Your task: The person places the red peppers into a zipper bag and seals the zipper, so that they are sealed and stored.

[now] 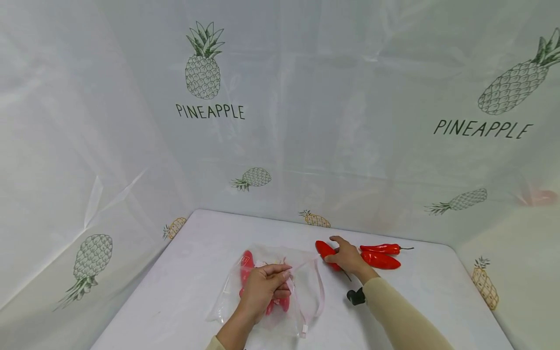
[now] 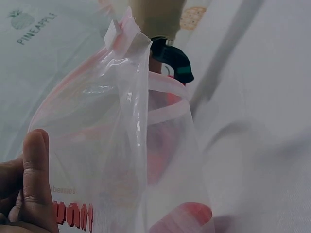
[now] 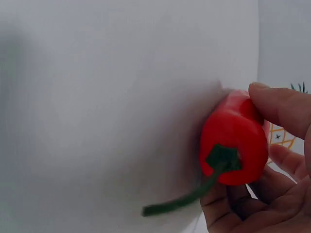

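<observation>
A clear zip bag point(image 1: 227, 296) with a pink edge lies on the table, its mouth spread to the right. My left hand point(image 1: 264, 289) pinches the bag near its mouth between thumb and fingers. Red peppers point(image 1: 247, 265) show through the plastic, partly hidden by that hand. To the right, my right hand point(image 1: 350, 257) grips a red pepper point(image 1: 324, 249) near the bag's mouth. In the right wrist view its green stem point(image 3: 189, 200) points away from the thumb and fingers around the pepper. The bag's white slider point(image 2: 112, 33) appears in the left wrist view.
Two more red peppers, a slim one point(image 1: 380, 249) and a thicker one point(image 1: 381, 260), lie right of my right hand. A black wrist device point(image 1: 356, 296) sits by the right sleeve. Behind the white table point(image 1: 166, 291) hangs a pineapple-print sheet point(image 1: 328, 121).
</observation>
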A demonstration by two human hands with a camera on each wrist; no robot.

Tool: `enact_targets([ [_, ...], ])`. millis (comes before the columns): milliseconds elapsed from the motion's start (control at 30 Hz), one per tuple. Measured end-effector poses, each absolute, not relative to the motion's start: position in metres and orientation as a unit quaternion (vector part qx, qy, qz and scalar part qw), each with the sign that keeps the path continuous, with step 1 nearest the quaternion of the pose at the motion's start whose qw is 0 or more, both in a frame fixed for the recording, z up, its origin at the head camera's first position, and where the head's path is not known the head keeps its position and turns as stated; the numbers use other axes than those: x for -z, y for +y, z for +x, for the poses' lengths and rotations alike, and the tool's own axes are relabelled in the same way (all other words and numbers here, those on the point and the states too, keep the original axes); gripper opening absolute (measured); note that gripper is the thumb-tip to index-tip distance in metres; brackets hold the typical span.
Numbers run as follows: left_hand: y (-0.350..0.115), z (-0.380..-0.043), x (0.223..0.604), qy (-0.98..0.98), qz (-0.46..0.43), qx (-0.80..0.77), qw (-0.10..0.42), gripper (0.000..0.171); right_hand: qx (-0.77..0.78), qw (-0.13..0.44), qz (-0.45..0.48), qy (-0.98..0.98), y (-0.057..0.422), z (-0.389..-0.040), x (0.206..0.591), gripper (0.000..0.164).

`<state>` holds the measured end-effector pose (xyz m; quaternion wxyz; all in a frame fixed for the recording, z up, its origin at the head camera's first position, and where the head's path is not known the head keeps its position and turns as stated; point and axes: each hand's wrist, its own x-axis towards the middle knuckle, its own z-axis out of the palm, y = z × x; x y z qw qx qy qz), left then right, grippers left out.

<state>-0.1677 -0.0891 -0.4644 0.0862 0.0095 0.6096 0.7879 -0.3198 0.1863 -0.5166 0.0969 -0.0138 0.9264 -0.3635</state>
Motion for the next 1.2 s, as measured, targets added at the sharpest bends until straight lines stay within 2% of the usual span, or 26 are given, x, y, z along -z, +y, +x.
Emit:
enact_targets([
  [300, -0.089, -0.167, 0.464, 0.615, 0.003, -0.783, 0.092, 0.034, 0.444, 0.079, 0.006, 0.893, 0.189, -0.311, 0.499, 0.075],
  [567, -0.087, -0.169, 0.465, 0.608, 0.001, -0.789, 0.09, 0.036, 0.537, 0.032, 0.017, 0.843, 0.193, -0.292, 0.477, 0.075],
  [900, -0.086, -0.173, 0.464, 0.61, -0.001, -0.788, 0.088, 0.034, 0.539, -0.006, 0.006, 0.842, 0.206, -0.268, 0.465, 0.087],
  [1200, -0.084, -0.176, 0.462, 0.615, 0.002, -0.783, 0.09, 0.031, 0.554, -0.009, 0.013, 0.832, 0.211, -0.246, 0.46, 0.087],
])
